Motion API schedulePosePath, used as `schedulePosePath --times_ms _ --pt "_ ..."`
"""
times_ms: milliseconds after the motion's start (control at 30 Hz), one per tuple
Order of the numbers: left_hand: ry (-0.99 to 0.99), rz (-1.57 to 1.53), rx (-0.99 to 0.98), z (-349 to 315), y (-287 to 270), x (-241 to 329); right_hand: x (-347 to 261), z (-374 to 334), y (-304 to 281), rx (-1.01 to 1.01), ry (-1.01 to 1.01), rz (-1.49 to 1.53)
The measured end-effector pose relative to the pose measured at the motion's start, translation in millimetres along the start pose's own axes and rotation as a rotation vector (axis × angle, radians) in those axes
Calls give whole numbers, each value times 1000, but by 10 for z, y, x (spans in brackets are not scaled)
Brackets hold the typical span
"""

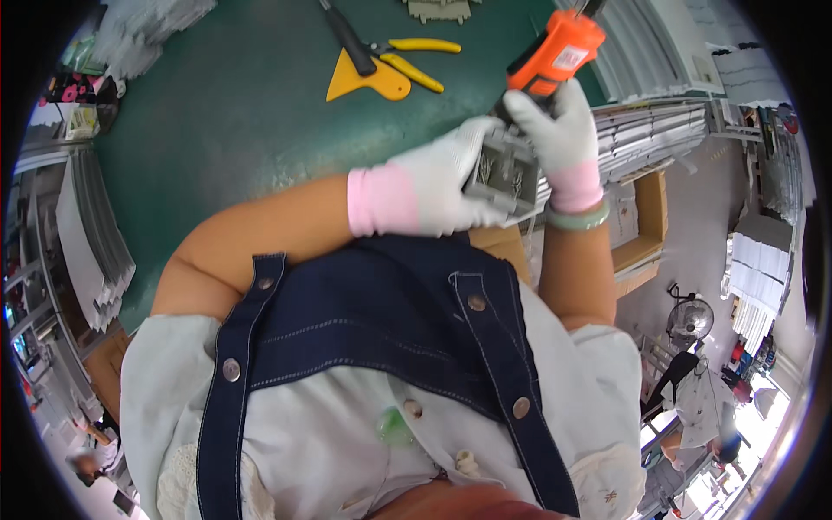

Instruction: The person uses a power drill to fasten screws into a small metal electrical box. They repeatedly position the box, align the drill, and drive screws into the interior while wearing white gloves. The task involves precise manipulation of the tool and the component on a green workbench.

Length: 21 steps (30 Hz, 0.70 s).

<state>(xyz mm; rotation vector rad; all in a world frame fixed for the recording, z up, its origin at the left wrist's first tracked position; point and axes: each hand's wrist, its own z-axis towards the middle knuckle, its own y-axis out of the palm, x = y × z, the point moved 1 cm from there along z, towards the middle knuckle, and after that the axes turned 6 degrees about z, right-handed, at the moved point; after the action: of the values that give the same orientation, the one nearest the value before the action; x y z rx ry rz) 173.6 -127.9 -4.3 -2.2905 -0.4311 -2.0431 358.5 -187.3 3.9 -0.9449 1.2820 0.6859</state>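
My left hand [438,182], in a white glove with a pink cuff, grips a small grey compartment box [503,173] in front of my chest. Small metal pieces, like screws, lie inside it. Just above the box's right side is my right hand [559,130], gloved the same way, closed around the lower end of an orange and black power tool [559,52]. Part of that tool's dark lower end is hidden behind the fingers and the box.
On the green tabletop [234,113] lie yellow-handled pliers [420,61], a yellow scraper [368,82] and a black-handled tool [347,39] across it. Stacked pale panels [650,134] and a cardboard box [652,212] stand at right. Other people are in the background.
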Motion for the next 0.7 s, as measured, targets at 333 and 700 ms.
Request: schedulePosePath --times_ms 333,700 --pt "224 355 23 -19 -34 -167 139 21 -73 -1 -97 -247" --pt "146 262 41 -113 9 -93 -87 -98 3 0 -26 -101"
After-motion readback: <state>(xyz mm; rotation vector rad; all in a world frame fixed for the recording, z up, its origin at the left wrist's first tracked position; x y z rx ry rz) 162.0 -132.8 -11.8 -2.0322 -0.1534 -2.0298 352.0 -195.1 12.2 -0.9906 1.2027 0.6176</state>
